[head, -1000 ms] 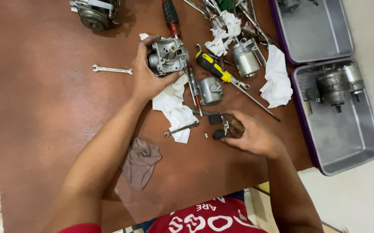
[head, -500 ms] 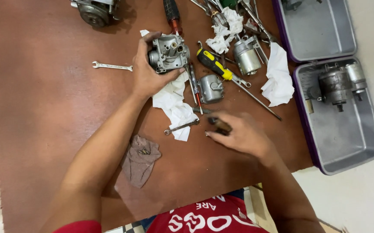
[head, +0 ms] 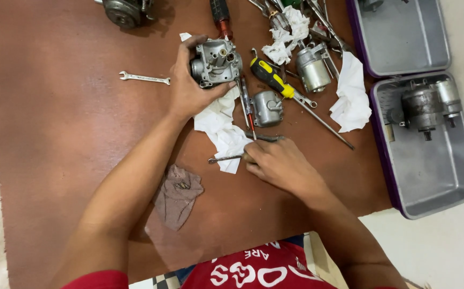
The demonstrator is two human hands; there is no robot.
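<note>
Now your right hand (head: 280, 163) has left the dark part and pinches the small wrench (head: 225, 158) (fingers closed); your left hand (head: 189, 88) still grips the carburetor body (head: 217, 61).

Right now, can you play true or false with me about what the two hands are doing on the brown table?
1. The left hand holds a grey metal engine part. True.
2. The yellow-handled screwdriver is in the right hand. False: it lies on the brown table.
3. The small silver wrench lies untouched. True.
4. Both grey metal trays are empty. False: the nearer tray holds a motor-like part.
</note>
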